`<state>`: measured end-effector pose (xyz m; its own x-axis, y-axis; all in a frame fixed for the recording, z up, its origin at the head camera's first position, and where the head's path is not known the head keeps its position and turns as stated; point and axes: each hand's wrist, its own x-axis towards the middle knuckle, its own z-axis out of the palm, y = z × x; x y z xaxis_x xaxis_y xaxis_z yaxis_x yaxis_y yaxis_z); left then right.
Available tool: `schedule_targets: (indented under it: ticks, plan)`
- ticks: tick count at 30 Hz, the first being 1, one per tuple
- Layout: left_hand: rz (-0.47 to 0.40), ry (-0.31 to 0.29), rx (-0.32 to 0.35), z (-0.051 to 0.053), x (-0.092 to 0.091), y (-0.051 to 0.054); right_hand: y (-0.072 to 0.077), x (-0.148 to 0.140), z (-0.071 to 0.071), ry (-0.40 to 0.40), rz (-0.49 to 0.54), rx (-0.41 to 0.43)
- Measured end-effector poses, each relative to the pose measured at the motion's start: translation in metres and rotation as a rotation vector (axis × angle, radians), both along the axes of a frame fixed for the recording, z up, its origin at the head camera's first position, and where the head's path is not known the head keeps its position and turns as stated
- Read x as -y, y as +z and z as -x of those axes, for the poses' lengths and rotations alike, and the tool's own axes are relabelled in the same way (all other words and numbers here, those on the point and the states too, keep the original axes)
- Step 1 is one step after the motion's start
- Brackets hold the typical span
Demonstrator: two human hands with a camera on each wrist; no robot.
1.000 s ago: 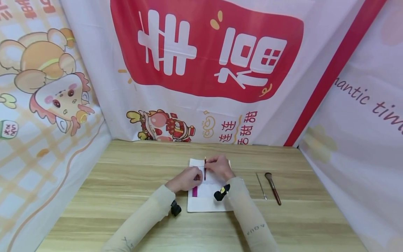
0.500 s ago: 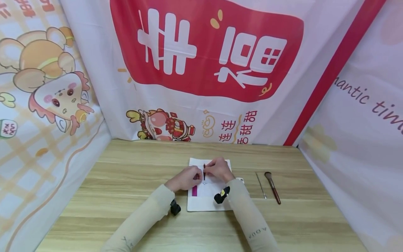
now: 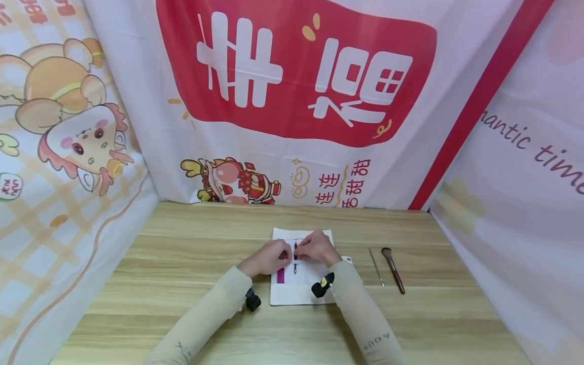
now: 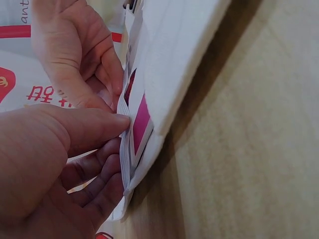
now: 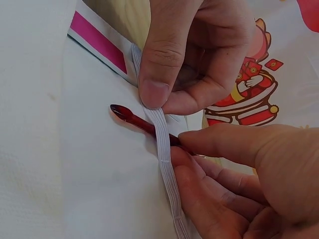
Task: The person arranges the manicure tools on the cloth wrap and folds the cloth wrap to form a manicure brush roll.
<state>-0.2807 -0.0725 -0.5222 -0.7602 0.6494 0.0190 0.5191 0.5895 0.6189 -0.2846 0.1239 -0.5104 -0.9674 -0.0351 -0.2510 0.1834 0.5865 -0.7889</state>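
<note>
The left hand (image 3: 269, 257) pinches a white elastic band (image 5: 166, 169) between thumb and fingers, lifting it off a white case (image 3: 301, 296). In the right wrist view a dark red, glossy handle (image 5: 137, 121) passes under the band, its pointed end on the case's white surface. Its other end is pinched by the right hand (image 3: 318, 247), thumb and fingertips close beside the band. A magenta strip (image 4: 142, 119) lies on the case near the left hand.
To the right of the case a thin metal tool (image 3: 376, 267) and a brush with a red-brown handle (image 3: 394, 271) lie on the wooden table (image 3: 205, 228). Printed cloths hang behind and at both sides.
The right hand has moved slightly toward the person, and the dark red tool has slid the same way, its tip now showing below the band. The left hand has barely moved.
</note>
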Motion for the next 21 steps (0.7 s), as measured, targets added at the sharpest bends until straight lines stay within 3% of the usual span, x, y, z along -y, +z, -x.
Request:
schedule_targets:
  ticks: [11, 21]
  plan:
    - [-0.001, -0.005, 0.002, 0.0, 0.002, 0.002, 0.004, 0.004, 0.005, 0.054, -0.052, 0.007]
    - [0.007, -0.009, -0.007, 0.001, 0.002, 0.0, 0.011, 0.015, 0.012, 0.01, -0.188, -0.052]
